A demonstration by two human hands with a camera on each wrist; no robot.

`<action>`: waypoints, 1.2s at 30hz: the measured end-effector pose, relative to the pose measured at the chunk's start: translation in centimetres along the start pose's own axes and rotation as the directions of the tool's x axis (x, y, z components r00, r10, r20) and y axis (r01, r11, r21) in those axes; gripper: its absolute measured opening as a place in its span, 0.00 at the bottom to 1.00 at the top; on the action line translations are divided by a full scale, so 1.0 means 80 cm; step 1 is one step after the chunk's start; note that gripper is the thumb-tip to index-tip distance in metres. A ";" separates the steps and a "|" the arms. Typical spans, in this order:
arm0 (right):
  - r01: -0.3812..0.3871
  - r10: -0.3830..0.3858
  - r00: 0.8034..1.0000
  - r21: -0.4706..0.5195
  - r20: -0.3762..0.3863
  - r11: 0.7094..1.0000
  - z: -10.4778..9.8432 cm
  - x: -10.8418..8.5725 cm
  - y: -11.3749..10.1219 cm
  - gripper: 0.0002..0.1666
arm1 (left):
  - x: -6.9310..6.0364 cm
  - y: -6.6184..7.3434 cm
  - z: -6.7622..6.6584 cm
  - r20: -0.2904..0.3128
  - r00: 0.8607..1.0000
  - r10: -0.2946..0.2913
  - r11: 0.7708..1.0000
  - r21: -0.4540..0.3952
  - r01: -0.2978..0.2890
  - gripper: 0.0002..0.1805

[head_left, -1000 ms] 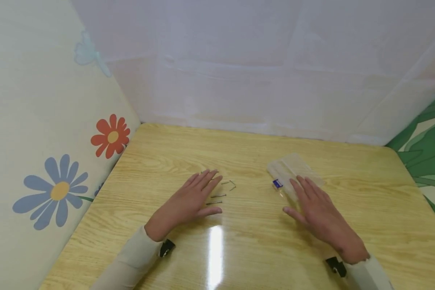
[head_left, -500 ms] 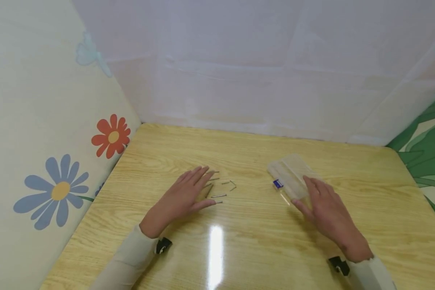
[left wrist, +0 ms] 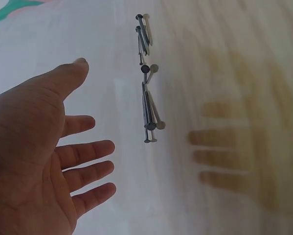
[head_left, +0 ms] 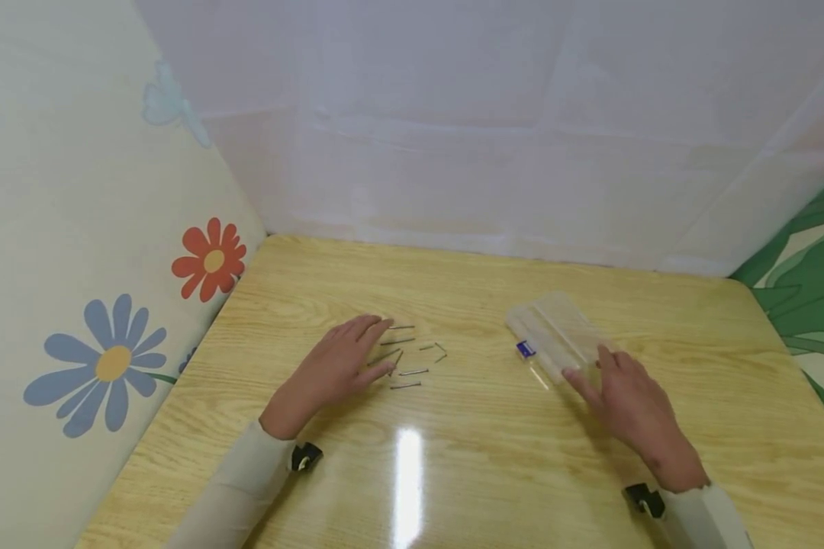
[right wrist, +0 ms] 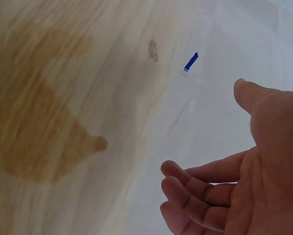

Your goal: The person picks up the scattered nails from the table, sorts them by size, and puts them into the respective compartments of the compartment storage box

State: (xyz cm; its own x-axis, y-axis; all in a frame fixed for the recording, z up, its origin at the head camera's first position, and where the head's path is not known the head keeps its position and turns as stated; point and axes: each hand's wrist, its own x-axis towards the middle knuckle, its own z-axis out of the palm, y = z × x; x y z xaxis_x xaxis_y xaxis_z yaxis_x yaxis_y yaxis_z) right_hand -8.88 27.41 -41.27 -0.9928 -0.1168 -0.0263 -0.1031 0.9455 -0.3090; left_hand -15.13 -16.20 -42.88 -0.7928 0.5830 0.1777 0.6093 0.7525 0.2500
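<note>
Several dark metal nails (head_left: 405,385) lie loose on the table, some long and some short; their flat heads show in the left wrist view, where a few nails (left wrist: 148,110) overlap. Over the left end of this group hovers my left hand (head_left: 329,374), fingers spread loosely and holding nothing. A flat, clear plastic box (head_left: 552,324) lies at a slant to the right of the nails, with a small blue piece (head_left: 525,349) at its left edge. My right hand (head_left: 635,408) is at the box's near right end, fingers slightly bent; whether it touches the box I cannot tell.
The wood-patterned table (head_left: 481,473) has a bright light reflection at the front. A pale cloth (head_left: 453,137) hangs behind it. A flower-printed panel (head_left: 75,229) stands at the left and green leaf print (head_left: 817,282) at the right.
My left hand has drawn back to the left, uncovering more nails. My right hand has shifted right and nearer to me, so more of the box shows. Nails and box have stayed put.
</note>
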 end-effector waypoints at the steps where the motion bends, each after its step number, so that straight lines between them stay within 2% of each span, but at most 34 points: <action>1: -0.007 0.007 1.000 -0.001 0.009 1.000 0.000 0.001 0.001 0.54 | 0.001 -0.001 0.000 -0.004 1.000 -0.002 1.000 0.000 0.002 0.39; 9: -0.021 0.021 0.999 0.001 0.037 1.000 0.003 0.004 0.004 0.54 | 0.004 -0.008 0.002 0.010 0.999 -0.038 0.996 -0.079 0.039 0.37; 19: -0.032 0.031 0.998 0.022 0.058 0.999 0.007 0.008 0.005 0.55 | 0.012 -0.023 0.009 0.020 0.993 -0.118 0.978 -0.169 0.120 0.31; 22: -0.029 0.028 0.998 0.021 0.063 0.999 0.009 0.009 0.005 0.56 | 0.014 -0.028 0.011 0.022 0.990 -0.141 0.966 -0.215 0.142 0.29; 28: -0.015 0.014 0.998 0.018 0.058 1.000 0.012 0.011 0.006 0.54 | 0.019 -0.032 0.011 0.047 0.981 -0.190 0.926 -0.322 0.195 0.27; 36: 0.005 -0.004 0.998 -0.011 0.061 1.000 0.014 0.013 0.007 0.51 | 0.026 -0.037 0.011 0.087 0.973 -0.213 0.906 -0.355 0.230 0.28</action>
State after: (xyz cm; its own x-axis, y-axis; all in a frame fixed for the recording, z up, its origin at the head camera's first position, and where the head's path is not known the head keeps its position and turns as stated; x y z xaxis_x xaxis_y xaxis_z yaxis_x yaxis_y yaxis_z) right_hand -9.91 27.46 -42.51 -0.9869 -0.1389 -0.0825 -0.1085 0.9482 -0.2987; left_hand -18.59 -16.99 -44.06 -0.9003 0.4338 0.0368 0.3655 0.7073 0.6051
